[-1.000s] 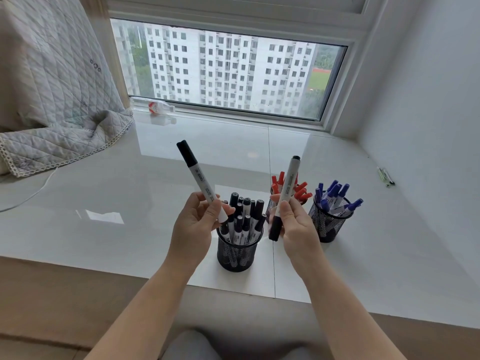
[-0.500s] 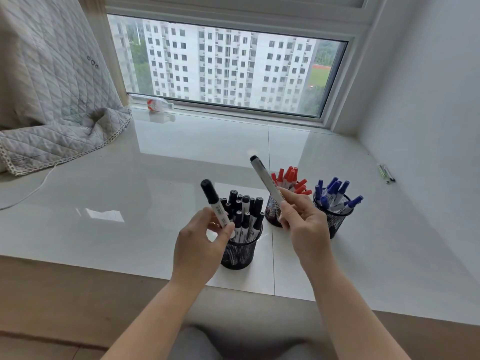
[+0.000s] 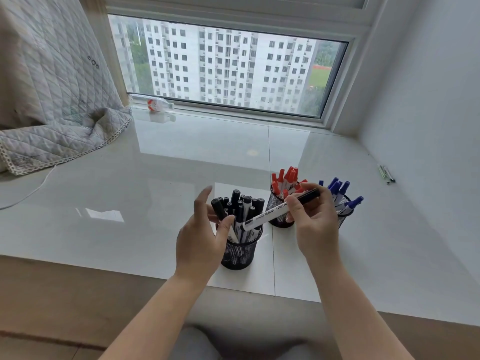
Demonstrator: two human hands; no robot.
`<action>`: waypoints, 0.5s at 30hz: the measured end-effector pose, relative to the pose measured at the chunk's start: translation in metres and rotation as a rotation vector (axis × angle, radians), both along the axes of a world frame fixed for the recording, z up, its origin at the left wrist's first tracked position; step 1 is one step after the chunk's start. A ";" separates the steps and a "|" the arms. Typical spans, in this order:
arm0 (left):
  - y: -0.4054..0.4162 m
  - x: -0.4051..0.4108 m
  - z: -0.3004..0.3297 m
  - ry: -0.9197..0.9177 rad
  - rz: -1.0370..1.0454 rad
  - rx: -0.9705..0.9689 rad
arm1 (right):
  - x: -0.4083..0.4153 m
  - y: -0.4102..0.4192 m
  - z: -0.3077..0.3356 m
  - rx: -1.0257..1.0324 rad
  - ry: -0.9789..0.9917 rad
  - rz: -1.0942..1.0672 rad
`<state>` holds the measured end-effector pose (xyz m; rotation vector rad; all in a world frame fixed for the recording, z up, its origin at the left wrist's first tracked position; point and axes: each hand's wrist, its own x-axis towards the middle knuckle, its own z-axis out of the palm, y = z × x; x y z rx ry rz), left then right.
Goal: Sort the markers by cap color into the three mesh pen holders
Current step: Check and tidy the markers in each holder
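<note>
While the right hand (image 3: 313,219) pinches a black-capped marker (image 3: 281,209) tilted over the black holder (image 3: 241,249) on the desk (image 3: 130,193), the left hand (image 3: 201,237) rests open-fingered at that holder's rim.

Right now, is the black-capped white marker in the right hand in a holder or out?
Out: black-capped white marker lies near-horizontal in right hand, above the holders.
</note>
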<state>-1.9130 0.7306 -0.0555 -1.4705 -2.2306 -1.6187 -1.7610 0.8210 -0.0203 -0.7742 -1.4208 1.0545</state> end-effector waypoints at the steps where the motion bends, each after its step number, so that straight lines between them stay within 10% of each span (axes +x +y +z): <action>1: -0.001 0.000 -0.001 0.016 0.005 0.014 | -0.001 -0.001 -0.002 0.056 -0.058 -0.026; 15: -0.003 0.001 -0.029 0.173 0.000 0.040 | -0.017 -0.012 -0.014 0.417 -0.555 -0.040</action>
